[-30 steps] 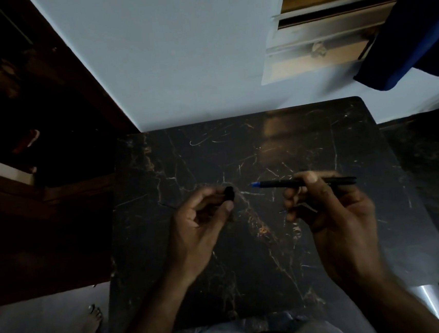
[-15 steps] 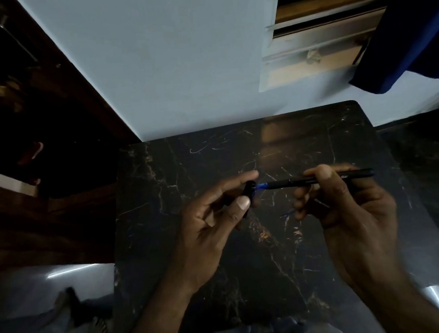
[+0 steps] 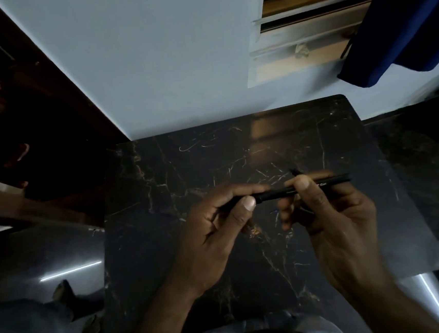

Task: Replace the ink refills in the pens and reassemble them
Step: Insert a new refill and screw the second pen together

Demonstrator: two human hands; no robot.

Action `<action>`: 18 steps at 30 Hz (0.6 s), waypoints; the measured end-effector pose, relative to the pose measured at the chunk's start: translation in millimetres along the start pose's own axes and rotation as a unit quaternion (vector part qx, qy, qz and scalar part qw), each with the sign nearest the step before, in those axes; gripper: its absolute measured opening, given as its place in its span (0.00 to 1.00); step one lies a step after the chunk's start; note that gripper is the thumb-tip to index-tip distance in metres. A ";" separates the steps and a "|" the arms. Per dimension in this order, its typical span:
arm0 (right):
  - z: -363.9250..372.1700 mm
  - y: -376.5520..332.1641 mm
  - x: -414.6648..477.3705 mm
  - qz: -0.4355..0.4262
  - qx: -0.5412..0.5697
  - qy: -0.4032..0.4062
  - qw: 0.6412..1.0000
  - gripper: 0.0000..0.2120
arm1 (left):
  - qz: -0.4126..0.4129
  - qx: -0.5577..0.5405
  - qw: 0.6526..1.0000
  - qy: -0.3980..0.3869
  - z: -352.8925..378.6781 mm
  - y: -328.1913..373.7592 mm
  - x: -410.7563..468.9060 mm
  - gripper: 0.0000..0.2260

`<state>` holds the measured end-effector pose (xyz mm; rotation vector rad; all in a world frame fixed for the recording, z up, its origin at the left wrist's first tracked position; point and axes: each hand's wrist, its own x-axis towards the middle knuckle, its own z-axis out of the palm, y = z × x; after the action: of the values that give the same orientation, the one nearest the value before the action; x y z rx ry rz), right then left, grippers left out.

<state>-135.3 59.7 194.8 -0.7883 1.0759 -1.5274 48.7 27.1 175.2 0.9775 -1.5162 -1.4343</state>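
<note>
Pen [image 3: 282, 193]: black, level, held in the air above the dark marble tabletop [image 3: 161, 188], one hand at each end.
Left hand [image 3: 218, 225]: thumb and forefinger pinched tight on the pen's left end; the piece under them is hidden.
Right hand [image 3: 333, 222]: fingers closed round the barrel, thumb on top.
Progress: looks like closing-up of this pen; seating not confirmed.
Left to do: cannot tell; no other pens or refills in sight.

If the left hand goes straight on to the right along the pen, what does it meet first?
Most likely the right hand, whose thumb grips the same black pen just beyond the left hand; the depth is unclear.
</note>
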 end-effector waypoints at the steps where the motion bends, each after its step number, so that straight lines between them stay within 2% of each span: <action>1: 0.4 2.9 -1.8 0.002 -0.004 0.000 1.000 0.09 | -0.004 0.006 1.000 -0.001 4.8 -0.5 -0.5 0.10; 9: -1.7 21.7 -8.9 0.030 -0.006 0.013 0.999 0.08 | -0.009 0.012 0.996 0.091 34.6 -15.2 -12.9 0.09; 15: 1.1 45.8 -18.8 0.049 0.016 0.019 0.999 0.08 | -0.005 -0.033 0.995 0.092 34.7 -36.0 -26.6 0.09; 18: -0.7 61.7 -20.9 0.084 0.031 0.020 0.996 0.06 | -0.022 -0.027 0.998 0.056 19.8 -50.3 -35.6 0.09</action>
<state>-107.9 78.0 138.6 -0.6111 1.0903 -1.4312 43.7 64.7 122.8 1.0460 -1.3764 -1.4190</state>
